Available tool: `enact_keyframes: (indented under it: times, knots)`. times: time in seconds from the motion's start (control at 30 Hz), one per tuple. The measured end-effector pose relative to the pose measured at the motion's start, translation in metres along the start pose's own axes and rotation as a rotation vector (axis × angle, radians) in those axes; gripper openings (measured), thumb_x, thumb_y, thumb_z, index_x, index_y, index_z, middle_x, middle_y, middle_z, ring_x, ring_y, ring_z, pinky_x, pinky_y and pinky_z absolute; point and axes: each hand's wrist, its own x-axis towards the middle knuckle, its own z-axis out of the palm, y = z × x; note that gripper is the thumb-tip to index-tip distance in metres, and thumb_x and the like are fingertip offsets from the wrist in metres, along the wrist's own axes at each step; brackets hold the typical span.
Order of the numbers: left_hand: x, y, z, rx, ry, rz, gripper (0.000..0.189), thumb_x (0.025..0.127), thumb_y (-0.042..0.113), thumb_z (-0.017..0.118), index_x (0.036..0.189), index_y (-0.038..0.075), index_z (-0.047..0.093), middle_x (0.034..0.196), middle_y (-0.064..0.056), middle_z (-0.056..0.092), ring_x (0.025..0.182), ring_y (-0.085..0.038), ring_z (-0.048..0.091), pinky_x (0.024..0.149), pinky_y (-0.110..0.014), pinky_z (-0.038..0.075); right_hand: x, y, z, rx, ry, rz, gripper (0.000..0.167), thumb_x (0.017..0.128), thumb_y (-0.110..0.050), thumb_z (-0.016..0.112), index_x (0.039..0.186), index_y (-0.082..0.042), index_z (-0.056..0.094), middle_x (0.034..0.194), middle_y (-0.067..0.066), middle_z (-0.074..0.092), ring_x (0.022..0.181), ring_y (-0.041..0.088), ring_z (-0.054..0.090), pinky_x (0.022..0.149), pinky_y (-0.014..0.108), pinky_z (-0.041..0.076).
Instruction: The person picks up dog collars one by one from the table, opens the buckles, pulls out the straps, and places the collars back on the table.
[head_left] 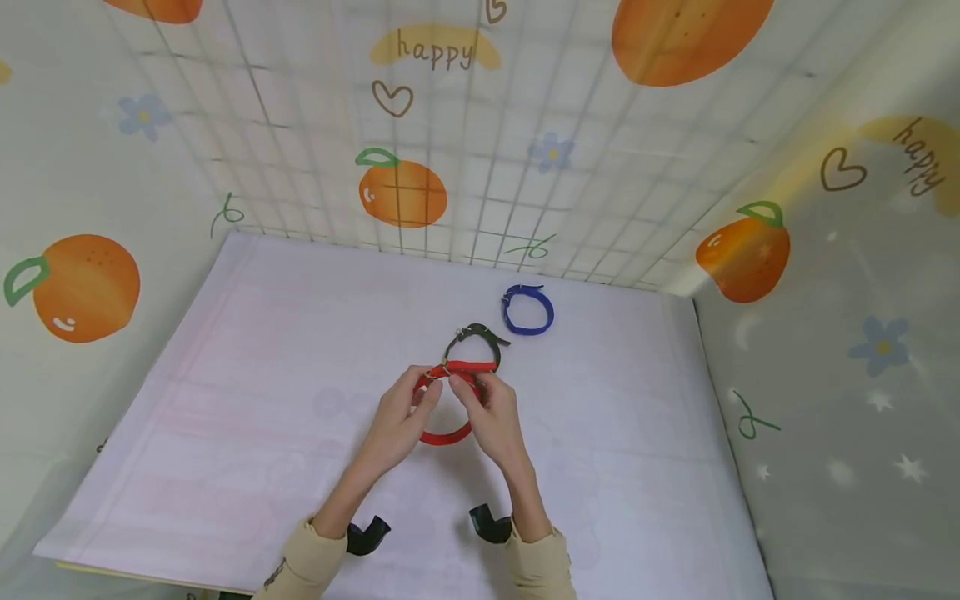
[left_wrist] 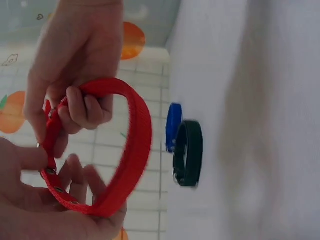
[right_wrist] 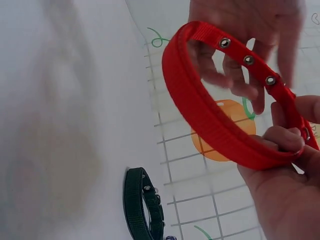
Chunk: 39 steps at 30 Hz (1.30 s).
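Both hands hold a red collar (head_left: 447, 438), bent into a loop and raised above the table. My left hand (head_left: 397, 419) grips its left side, thumb on the strap with the metal eyelets in the left wrist view. My right hand (head_left: 492, 414) pinches the strap at the other side, fingers curled round it in the right wrist view. A free strap end points right across the top of the loop. Just beyond the hands lies a dark green collar (right_wrist: 134, 205), closed in a ring, its lower part hidden behind the red one in the head view.
A blue collar (head_left: 528, 332) lies in a ring farther back, right of the green one. The white-covered table (head_left: 622, 467) meets a wire grid (head_left: 480, 200) behind a printed curtain. Black curved pieces (head_left: 369, 536) show beside the wrists.
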Motion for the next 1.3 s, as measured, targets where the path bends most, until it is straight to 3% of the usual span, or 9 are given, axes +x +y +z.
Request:
enact_keyframes:
  times: [0.07,0.2,0.4,0.67,0.8,0.93,1.07,1.2,1.3]
  knots:
    - [-0.0003,-0.0003,-0.0008,-0.013,-0.011,-0.005,0.034,0.112,0.035,0.058,0.138,0.013,0.062,0.108,-0.01,0.066,0.099,-0.022,0.058,0.083,-0.035,0.05,-0.0003,0.0007,-0.0004,0.006,-0.002,0.001,0.023,0.106,-0.027,0.069,0.115,-0.007,0.077,0.08,0.013,0.063,0.072,0.019,0.054,0.069,0.023,0.046]
    - [-0.0007,-0.0012,-0.0004,-0.042,-0.024,-0.025,0.025,0.113,0.032,0.057,0.129,0.014,0.062,0.089,-0.006,0.054,0.084,-0.02,0.051,0.071,-0.03,0.042,-0.0005,0.0031,-0.0008,0.016,-0.003,0.006,0.023,0.106,-0.025,0.068,0.118,-0.007,0.076,0.101,0.018,0.076,0.08,0.019,0.066,0.083,0.025,0.057]
    - [-0.0018,-0.0009,0.003,-0.055,-0.004,-0.064,0.023,0.112,0.04,0.056,0.11,0.017,0.057,0.076,-0.001,0.043,0.069,-0.015,0.042,0.061,-0.025,0.033,-0.0011,0.0034,-0.0013,0.017,0.001,-0.003,0.024,0.106,-0.025,0.069,0.122,-0.009,0.076,0.102,0.017,0.077,0.08,0.016,0.064,0.083,0.025,0.057]
    - [-0.0033,-0.0017,0.0061,-0.053,0.06,-0.114,0.035,0.109,0.048,0.058,0.093,0.017,0.054,0.067,0.002,0.038,0.062,-0.014,0.036,0.056,-0.024,0.028,-0.0012,0.0012,-0.0012,0.046,-0.004,-0.021,0.021,0.108,-0.028,0.067,0.122,-0.014,0.075,0.098,0.012,0.074,0.083,0.034,0.063,0.076,0.025,0.055]
    - [-0.0045,-0.0039,0.0079,-0.046,0.076,-0.13,0.04,0.109,0.053,0.057,0.09,0.018,0.055,0.067,0.003,0.036,0.062,-0.013,0.035,0.056,-0.024,0.027,-0.0016,0.0033,0.0002,0.051,-0.001,-0.024,0.02,0.107,-0.028,0.068,0.12,-0.015,0.075,0.099,0.01,0.073,0.084,0.028,0.063,0.077,0.025,0.055]
    - [-0.0047,-0.0036,0.0085,-0.059,0.073,-0.132,0.039,0.109,0.052,0.057,0.091,0.017,0.055,0.068,0.002,0.038,0.062,-0.014,0.037,0.056,-0.024,0.029,-0.0003,0.0044,0.0005,0.049,0.002,-0.026,0.018,0.107,-0.028,0.068,0.118,-0.015,0.075,0.097,0.013,0.072,0.081,0.022,0.06,0.075,0.023,0.051]
    - [-0.0041,-0.0026,0.006,-0.039,0.043,-0.097,0.031,0.11,0.048,0.057,0.105,0.017,0.061,0.072,-0.001,0.045,0.066,-0.015,0.044,0.058,-0.025,0.034,-0.0002,0.0048,-0.0002,0.03,0.005,-0.039,0.018,0.107,-0.028,0.068,0.116,-0.014,0.076,0.088,0.015,0.066,0.077,0.017,0.055,0.071,0.023,0.046]
    - [-0.0017,-0.0017,0.0033,-0.031,0.011,-0.042,0.027,0.112,0.04,0.057,0.123,0.016,0.063,0.09,-0.004,0.062,0.082,-0.018,0.058,0.07,-0.028,0.046,-0.0012,0.0052,-0.0013,0.014,-0.002,-0.042,0.018,0.107,-0.029,0.068,0.115,-0.015,0.076,0.086,0.014,0.064,0.076,0.015,0.054,0.07,0.023,0.045]
    - [-0.0004,-0.0016,0.0004,-0.052,0.006,-0.019,0.028,0.113,0.036,0.055,0.128,0.014,0.063,0.103,-0.006,0.069,0.092,-0.025,0.064,0.079,-0.03,0.052,-0.001,0.0043,-0.0007,0.019,-0.013,-0.035,0.019,0.107,-0.03,0.067,0.116,-0.015,0.076,0.091,0.013,0.068,0.079,0.016,0.057,0.073,0.024,0.048]
